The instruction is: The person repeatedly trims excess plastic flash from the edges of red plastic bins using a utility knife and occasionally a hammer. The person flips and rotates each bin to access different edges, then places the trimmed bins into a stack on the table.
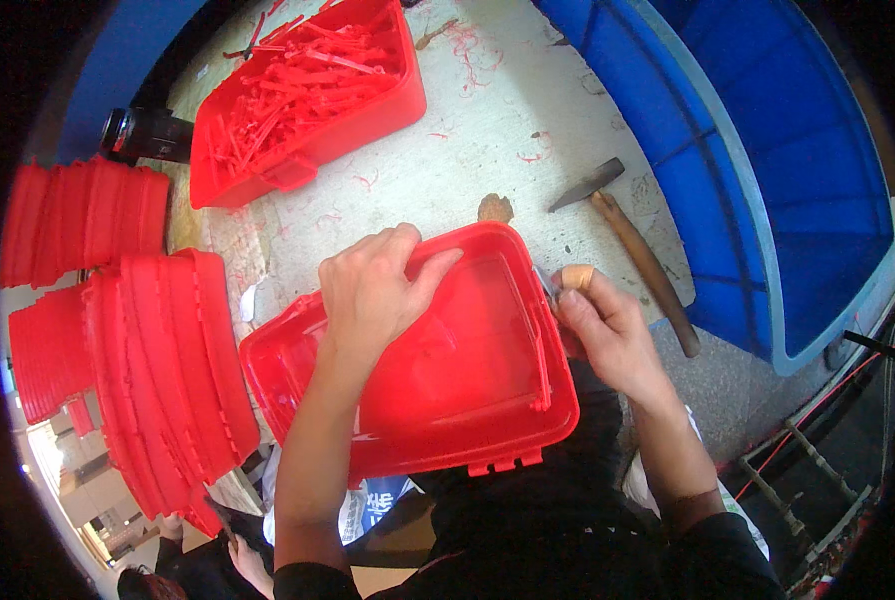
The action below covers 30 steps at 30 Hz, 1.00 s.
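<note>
Head view: right fingers (579, 312) partly hide a tool (544, 283).

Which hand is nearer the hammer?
The right hand, just left of the hammer, by the right rim of the held red tub; the left hand is farther left, at the tub's far rim.

A hammer (647, 258) and a big blue tub (665, 110).
The hammer lies just right of the right fingers (609, 302); the tub is farther right.
</note>
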Available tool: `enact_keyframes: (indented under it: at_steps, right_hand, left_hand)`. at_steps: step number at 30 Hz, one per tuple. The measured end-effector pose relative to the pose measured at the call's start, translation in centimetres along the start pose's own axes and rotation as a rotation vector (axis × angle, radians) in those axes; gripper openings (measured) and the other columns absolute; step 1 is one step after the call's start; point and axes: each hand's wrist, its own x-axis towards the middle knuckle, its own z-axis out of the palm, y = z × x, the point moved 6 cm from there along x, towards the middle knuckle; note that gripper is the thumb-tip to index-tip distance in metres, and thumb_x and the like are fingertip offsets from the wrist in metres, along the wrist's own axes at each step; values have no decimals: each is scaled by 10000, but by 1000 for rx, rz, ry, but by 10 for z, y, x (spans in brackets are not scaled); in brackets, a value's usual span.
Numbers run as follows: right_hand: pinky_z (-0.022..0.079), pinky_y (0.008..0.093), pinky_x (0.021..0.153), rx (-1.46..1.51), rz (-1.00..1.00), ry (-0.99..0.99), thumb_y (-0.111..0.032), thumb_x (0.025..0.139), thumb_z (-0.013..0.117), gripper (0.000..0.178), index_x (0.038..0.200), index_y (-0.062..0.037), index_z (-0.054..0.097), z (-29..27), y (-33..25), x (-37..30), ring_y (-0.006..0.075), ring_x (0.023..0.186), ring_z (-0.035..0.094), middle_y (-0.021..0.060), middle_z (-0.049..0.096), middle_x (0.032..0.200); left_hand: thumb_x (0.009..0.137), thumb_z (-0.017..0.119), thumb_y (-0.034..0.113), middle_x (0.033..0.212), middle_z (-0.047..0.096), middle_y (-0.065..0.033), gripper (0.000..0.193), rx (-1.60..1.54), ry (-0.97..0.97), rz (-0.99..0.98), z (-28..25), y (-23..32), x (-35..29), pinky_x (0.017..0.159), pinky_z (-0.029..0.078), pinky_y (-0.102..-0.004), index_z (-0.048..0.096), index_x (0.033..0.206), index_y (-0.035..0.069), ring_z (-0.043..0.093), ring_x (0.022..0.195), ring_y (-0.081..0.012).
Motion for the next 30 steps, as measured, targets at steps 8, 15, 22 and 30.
enact_keyframes:
  at_steps: [8, 15, 22, 30]
  right_hand:
    - [388, 265, 572, -36, 45, -99, -264, 1071, 498, 314, 890, -25, 591, 6, -2, 6, 63, 641, 433, -36, 469, 674]
    - [420, 277, 606, -162, 66, -97, -238, 1065, 507, 275, 947, -11, 609, 2, -5, -16, 75, 666, 460, -7, 508, 689]
    - [462, 290, 648, -246, 68, -76, -187, 1049, 522, 213, 989, -12, 628, -8, 7, -61, 87, 689, 502, 51, 527, 701]
    - [523, 411, 623, -615, 84, -251, -128, 944, 652, 100, 980, -36, 637, -16, -26, -116, 320, 743, 700, 159, 632, 770]
  left_hand:
    - [821, 782, 421, 666, 648, -113, 398, -16, -31, -26, 2, -2, 0, 506, 461, -398, 634, 743, 60, 633, 565, -304]
    - [844, 738, 471, 644, 654, -96, 416, 50, -74, -45, 4, -2, 0, 492, 478, -391, 620, 744, 85, 659, 569, -281]
    - [858, 710, 508, 668, 672, -102, 438, 65, -94, -63, 3, -3, 0, 506, 480, -406, 643, 773, 84, 666, 590, -296]
    - [868, 691, 511, 679, 678, -110, 442, 18, -91, -58, 1, -6, 0, 527, 484, -434, 644, 778, 81, 670, 620, -330]
